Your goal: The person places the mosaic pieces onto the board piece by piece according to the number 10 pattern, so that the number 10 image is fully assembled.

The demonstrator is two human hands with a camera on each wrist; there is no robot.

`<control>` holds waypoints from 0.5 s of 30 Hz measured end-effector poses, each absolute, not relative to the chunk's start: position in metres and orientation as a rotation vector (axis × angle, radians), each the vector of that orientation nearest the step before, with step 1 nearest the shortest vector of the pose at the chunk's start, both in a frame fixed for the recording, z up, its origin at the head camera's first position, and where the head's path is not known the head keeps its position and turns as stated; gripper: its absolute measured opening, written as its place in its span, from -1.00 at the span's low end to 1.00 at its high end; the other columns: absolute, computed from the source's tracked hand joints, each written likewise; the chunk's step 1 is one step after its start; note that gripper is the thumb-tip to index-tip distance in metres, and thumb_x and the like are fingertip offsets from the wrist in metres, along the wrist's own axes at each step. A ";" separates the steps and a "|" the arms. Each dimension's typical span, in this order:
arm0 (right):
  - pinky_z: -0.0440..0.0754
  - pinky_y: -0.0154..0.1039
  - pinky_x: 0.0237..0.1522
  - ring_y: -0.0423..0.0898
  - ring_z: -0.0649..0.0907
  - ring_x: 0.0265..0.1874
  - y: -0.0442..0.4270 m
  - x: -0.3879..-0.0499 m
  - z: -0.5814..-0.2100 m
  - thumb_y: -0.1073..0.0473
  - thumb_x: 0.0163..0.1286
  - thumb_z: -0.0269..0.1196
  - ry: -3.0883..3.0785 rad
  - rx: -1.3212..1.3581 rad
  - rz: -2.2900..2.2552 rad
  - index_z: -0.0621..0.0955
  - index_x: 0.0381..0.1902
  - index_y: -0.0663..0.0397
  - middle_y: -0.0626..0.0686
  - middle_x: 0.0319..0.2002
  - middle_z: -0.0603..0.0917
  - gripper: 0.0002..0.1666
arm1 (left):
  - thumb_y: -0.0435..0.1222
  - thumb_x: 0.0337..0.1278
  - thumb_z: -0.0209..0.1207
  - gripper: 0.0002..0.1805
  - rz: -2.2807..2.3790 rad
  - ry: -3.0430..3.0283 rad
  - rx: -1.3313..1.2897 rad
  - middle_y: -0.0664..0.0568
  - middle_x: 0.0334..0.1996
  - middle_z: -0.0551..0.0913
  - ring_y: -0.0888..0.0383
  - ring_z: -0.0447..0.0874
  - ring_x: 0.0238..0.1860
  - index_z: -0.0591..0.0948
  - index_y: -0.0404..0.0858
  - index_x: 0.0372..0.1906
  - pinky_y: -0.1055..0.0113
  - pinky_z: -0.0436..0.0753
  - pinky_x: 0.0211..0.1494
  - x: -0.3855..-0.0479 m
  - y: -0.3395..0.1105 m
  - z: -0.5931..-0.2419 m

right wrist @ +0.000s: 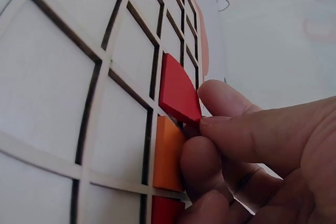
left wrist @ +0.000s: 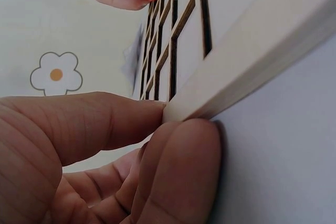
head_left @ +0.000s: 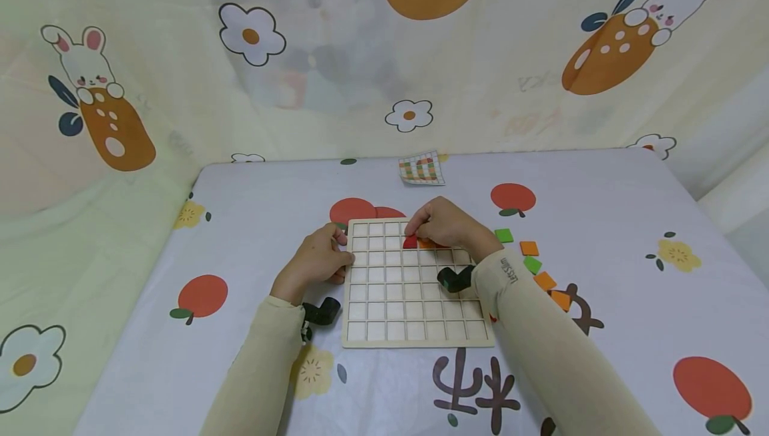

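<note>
Well, red piece (right wrist: 179, 88); in right grip (head_left: 447, 222)

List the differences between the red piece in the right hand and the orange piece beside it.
The red piece has a curved edge; the orange piece shows straight ones. The right hand pinches the red piece, while the orange piece lies in the board. Both are flat.

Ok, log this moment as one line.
left hand: holds board edge | right hand: pinches curved red piece | orange piece: in board
</note>
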State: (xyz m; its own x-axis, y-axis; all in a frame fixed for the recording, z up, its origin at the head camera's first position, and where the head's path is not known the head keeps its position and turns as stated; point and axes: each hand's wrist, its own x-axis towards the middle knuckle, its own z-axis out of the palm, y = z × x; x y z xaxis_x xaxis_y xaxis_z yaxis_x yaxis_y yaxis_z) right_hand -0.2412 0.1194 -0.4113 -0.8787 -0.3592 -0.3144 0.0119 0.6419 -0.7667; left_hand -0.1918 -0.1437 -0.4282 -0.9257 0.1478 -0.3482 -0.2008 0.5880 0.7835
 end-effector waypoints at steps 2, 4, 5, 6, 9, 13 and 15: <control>0.57 -0.20 -0.01 0.01 0.56 0.02 0.119 -0.241 -0.412 0.38 0.47 0.19 2.424 -0.263 -1.142 0.82 -0.16 0.16 0.14 0.05 0.76 -0.74 | -0.36 0.32 0.30 -0.70 1.267 2.444 -0.048 -0.13 -0.33 0.57 0.10 0.66 -0.51 0.46 -0.30 0.02 0.34 0.74 -0.42 -0.192 -0.143 -0.428; 0.58 -0.18 0.01 0.02 0.56 0.05 0.118 -0.240 -0.412 0.38 0.47 0.20 2.426 -0.253 -1.152 0.81 -0.15 0.17 0.14 0.04 0.76 -0.76 | -0.36 0.32 0.30 -0.70 1.265 2.443 -0.052 -0.13 -0.32 0.57 0.10 0.67 -0.51 0.46 -0.30 0.03 0.34 0.74 -0.42 -0.192 -0.143 -0.428; 0.59 -0.17 0.03 0.02 0.56 0.06 0.118 -0.240 -0.413 0.38 0.47 0.21 2.426 -0.247 -1.155 0.81 -0.14 0.17 0.13 0.03 0.76 -0.76 | -0.36 0.32 0.30 -0.70 1.265 2.443 -0.053 -0.13 -0.32 0.57 0.10 0.67 -0.51 0.46 -0.30 0.03 0.34 0.74 -0.42 -0.192 -0.143 -0.428; 0.59 -0.16 0.05 0.02 0.56 0.07 0.118 -0.240 -0.413 0.37 0.47 0.21 2.428 -0.244 -1.156 0.81 -0.13 0.17 0.13 0.03 0.77 -0.77 | -0.36 0.32 0.30 -0.70 1.267 2.442 -0.053 -0.14 -0.32 0.57 0.10 0.67 -0.51 0.46 -0.30 0.03 0.34 0.74 -0.42 -0.192 -0.143 -0.428; 0.60 -0.13 0.09 0.04 0.56 0.09 0.119 -0.239 -0.414 0.37 0.47 0.22 2.413 -0.228 -1.181 0.80 -0.11 0.17 0.12 0.02 0.76 -0.77 | -0.37 0.32 0.30 -0.70 1.273 2.440 -0.051 -0.13 -0.31 0.57 0.11 0.67 -0.50 0.46 -0.31 0.03 0.34 0.75 -0.42 -0.192 -0.143 -0.428; 0.61 -0.14 0.06 0.04 0.57 0.06 0.123 -0.239 -0.415 0.31 0.49 0.24 2.412 -0.244 -1.226 0.79 -0.06 0.15 0.10 0.02 0.76 -0.78 | -0.37 0.31 0.30 -0.70 1.280 2.437 -0.048 -0.14 -0.32 0.57 0.10 0.68 -0.50 0.46 -0.31 0.02 0.34 0.75 -0.42 -0.192 -0.144 -0.428; 0.62 -0.17 -0.03 0.04 0.59 -0.02 0.127 -0.237 -0.415 0.27 0.50 0.25 2.416 -0.239 -1.266 0.79 -0.03 0.13 0.11 -0.01 0.75 -0.78 | -0.37 0.31 0.30 -0.70 1.283 2.436 -0.046 -0.14 -0.32 0.57 0.10 0.68 -0.50 0.46 -0.31 0.02 0.33 0.75 -0.42 -0.192 -0.144 -0.429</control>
State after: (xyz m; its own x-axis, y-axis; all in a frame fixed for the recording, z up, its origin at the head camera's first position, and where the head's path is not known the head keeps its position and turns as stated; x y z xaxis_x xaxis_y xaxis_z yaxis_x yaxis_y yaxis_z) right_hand -0.2372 0.1268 -0.4152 -0.9050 -0.3297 -0.2688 0.0334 0.5747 -0.8177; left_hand -0.1920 -0.1440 -0.4285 -0.9250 0.1477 -0.3501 -0.2052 0.5812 0.7875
